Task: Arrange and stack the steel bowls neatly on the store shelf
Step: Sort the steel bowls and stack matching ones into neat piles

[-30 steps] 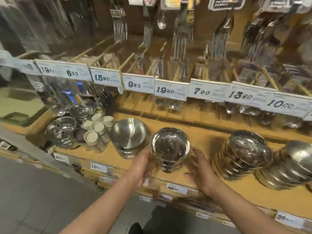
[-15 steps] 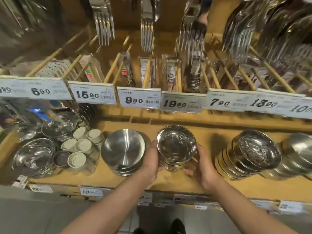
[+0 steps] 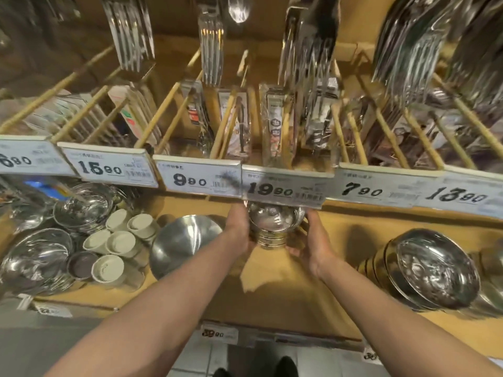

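Left hand [image 3: 239, 229] curled against the left flank of a small stack of steel bowls [image 3: 273, 227], gripping it. Stack nested upright, shiny inside facing up, its far rim tucked under the price tag marked 19.90 [image 3: 283, 190]. Right hand [image 3: 313, 240] cupped round the stack's right flank, gripping likewise, fingertips hidden behind the bowls. Stack thus caught between both palms, low over the wooden shelf [image 3: 285, 289]; whether touching the board or lifted off it, cannot tell.

Along the shelf, starting at the far left: a heap of shiny steel dishes [image 3: 35, 259], partly blurred. Just beside them, a cluster of pale cups [image 3: 119, 240], standing mouth-up and touching one another. Next, a matte steel bowl [image 3: 182, 246], tilted towards the camera, near the left wrist. Well right of the hands, a leaning row of larger nested bowls [image 3: 430, 270], tipped on edge.

Above, a strip of white price tags fronting wooden-railed compartments; packaged cutlery [image 3: 275, 126] standing in the middle ones, forks [image 3: 130, 31] hanging higher up. Below the shelf edge, grey tiled floor [image 3: 190, 360].
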`<state>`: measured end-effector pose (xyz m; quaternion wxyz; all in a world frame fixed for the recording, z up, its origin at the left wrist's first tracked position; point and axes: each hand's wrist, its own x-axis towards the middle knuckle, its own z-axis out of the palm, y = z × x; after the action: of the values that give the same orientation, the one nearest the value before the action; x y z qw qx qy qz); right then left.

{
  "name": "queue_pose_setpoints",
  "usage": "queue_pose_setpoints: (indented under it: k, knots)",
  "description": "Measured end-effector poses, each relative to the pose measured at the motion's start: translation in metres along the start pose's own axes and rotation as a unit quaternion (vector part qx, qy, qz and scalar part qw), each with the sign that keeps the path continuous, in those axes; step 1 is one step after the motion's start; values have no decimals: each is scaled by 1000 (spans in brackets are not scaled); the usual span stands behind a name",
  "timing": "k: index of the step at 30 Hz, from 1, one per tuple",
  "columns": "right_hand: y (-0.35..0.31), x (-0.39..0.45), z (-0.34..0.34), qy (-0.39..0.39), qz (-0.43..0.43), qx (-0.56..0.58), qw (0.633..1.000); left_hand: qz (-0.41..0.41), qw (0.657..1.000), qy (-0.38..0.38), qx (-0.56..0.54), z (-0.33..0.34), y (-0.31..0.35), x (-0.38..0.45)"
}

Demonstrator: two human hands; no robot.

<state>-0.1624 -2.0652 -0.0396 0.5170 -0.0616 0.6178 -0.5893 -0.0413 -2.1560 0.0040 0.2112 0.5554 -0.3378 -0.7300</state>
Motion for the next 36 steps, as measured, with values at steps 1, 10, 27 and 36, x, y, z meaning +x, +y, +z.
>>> queue_pose_setpoints:
  k: [1, 10, 27, 36]
  knots:
    - [0, 3, 3, -3, 1, 2, 1000, -5, 1000, 3, -2, -1, 7, 2]
    - [11, 5, 30, 3, -6, 7, 1000, -66, 990, 53, 110, -27, 39, 8]
    - [82, -76, 84, -70, 40, -98, 992, 259, 923, 205, 196, -174, -11, -68]
    - [82, -68, 116, -85, 69, -79, 991, 45, 990, 131, 3, -187, -39, -55]
